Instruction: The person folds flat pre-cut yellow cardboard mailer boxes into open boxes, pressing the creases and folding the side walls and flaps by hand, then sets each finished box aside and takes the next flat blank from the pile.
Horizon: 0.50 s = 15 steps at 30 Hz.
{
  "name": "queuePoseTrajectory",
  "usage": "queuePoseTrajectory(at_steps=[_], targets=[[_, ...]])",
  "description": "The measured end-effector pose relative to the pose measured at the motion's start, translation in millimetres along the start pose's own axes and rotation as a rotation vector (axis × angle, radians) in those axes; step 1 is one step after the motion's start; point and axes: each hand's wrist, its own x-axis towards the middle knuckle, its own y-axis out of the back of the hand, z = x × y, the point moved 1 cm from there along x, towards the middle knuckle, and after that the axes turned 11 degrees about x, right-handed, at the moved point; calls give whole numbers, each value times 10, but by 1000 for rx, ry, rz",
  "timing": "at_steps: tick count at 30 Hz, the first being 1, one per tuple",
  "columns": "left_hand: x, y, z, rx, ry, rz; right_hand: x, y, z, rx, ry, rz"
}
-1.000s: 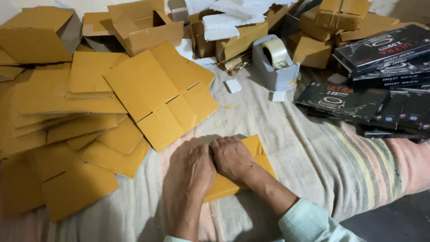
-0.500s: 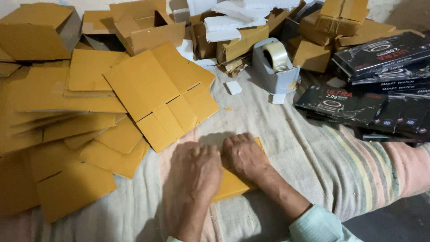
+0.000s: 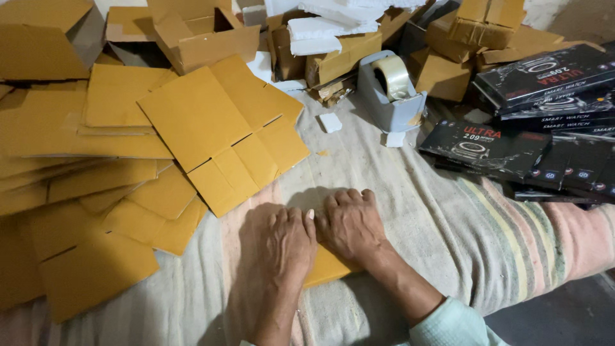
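Nearest to the camera, the left hand (image 3: 285,240) and the right hand (image 3: 351,224) lie side by side, palms down, on a flat piece of yellow cardboard (image 3: 327,269). Neither hand makes a grip around anything: the fingers are stretched out flat and press on the piece, which is almost fully hidden under them; only its near corner shows. The piece lies on a striped cloth (image 3: 474,237) that covers the surface.

To the left, a little farther, is a loose pile of flat yellow carton blanks (image 3: 211,128), the top one unfolded. To the right lie several flat black product boxes (image 3: 487,147), overlapping. Behind the hands stands a grey tape dispenser (image 3: 391,96) with a roll of clear tape. Farthest away are folded brown cartons (image 3: 198,32) and white foam pieces (image 3: 320,29).
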Motion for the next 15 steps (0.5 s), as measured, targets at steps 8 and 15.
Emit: queuePoseTrajectory(at_steps=[8, 15], targets=[[-49, 117, 5, 4, 31, -32, -114, 82, -84, 22, -112, 109], [-215, -143, -182, -257, 8, 90, -281, 105, -23, 85, -249, -27]])
